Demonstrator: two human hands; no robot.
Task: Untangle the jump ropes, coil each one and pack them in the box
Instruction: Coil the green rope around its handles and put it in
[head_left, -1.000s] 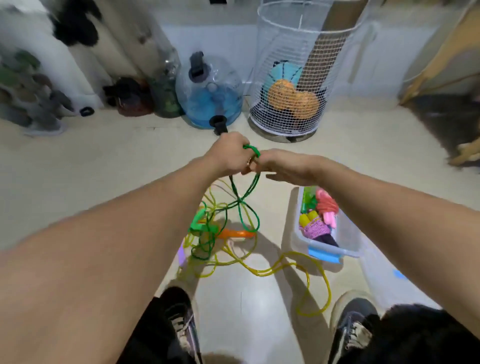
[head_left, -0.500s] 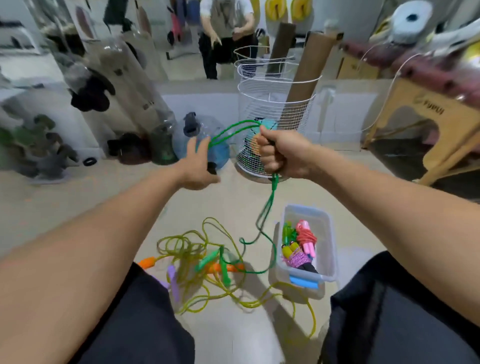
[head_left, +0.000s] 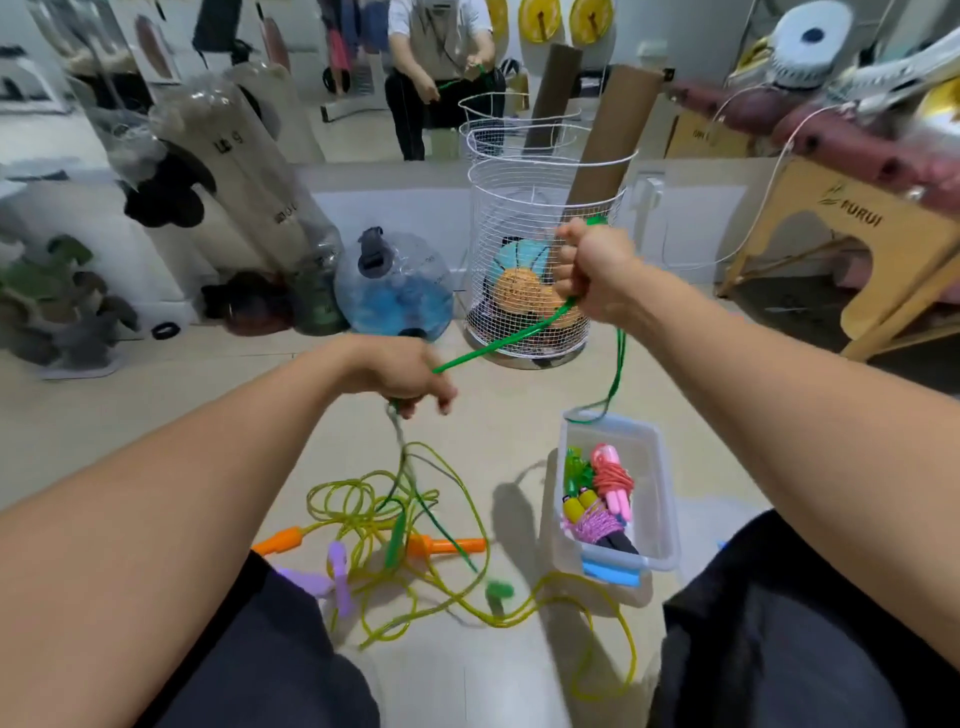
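A green jump rope (head_left: 511, 330) runs taut between my two hands. My right hand (head_left: 592, 273), raised in front of the wire basket, grips it in a fist, and a loop hangs from it down to the box rim. My left hand (head_left: 410, 376), lower and to the left, holds the same rope, which drops to the tangle on the floor. There a yellow rope (head_left: 363, 499) with orange handles (head_left: 447, 545) lies mixed with green handles (head_left: 396, 540) and purple handles (head_left: 337, 571). The clear plastic box (head_left: 665, 499) holds several coiled ropes.
A white wire basket (head_left: 524, 208) with balls and cardboard tubes stands behind my hands. A blue transparent ball (head_left: 395, 286) and bagged items sit at the left wall. A wooden bench (head_left: 852, 249) is at the right. My knees frame the floor below.
My left hand has dropped from beside the right hand and now grips the green rope lower down, stretching a length between both hands. The right hand stayed raised.
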